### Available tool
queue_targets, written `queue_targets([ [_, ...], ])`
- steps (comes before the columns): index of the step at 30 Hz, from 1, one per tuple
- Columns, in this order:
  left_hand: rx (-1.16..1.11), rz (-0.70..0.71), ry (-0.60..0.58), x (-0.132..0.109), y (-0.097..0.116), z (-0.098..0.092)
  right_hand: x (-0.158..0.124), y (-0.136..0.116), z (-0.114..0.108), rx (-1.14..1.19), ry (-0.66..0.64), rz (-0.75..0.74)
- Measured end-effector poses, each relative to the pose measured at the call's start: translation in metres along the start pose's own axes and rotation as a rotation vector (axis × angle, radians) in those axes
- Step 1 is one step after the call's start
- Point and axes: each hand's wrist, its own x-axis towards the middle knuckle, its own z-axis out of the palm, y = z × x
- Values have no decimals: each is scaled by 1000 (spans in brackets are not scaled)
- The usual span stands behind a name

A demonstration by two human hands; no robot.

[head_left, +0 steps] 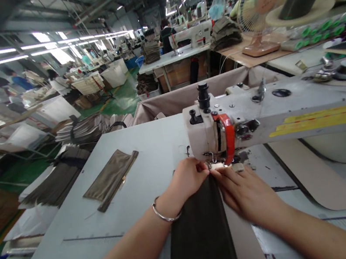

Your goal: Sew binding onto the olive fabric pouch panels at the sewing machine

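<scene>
A dark olive fabric piece [200, 231] lies under my hands, its far end at the needle area of a white sewing machine [198, 132]. My left hand [187, 178], with a silver bangle on the wrist, is closed in a pinch on the far edge of that fabric. Close beside it, my right hand [247, 190] has its thumb and fingertips closed at the same edge, just in front of the presser foot [213, 158]. The exact fold between the fingertips is hidden. To the left lies a separate olive piece with a zipper [111, 179].
Bundled fabric stacks [56, 175] stand left of the white sewing table [148, 140]. An orange guard [228, 138] sits beside the needle. Behind the machine is a cloth-lined bin [193, 93]; a fan [266, 3] stands at the back right. Other people work farther off.
</scene>
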Motion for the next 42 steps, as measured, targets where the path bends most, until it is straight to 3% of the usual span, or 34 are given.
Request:
queue_targets([
  [22,64,31,125,1,4,6,0,1,1,63,-14,24],
  [27,168,152,176,-18,9,6,-1,1,-1,76,-7,12],
  [32,263,291,83,-40,10,6,0,2,-1,94,-27,26],
  [42,290,329,113,-36,7,12,-2,3,-1,88,-36,16],
])
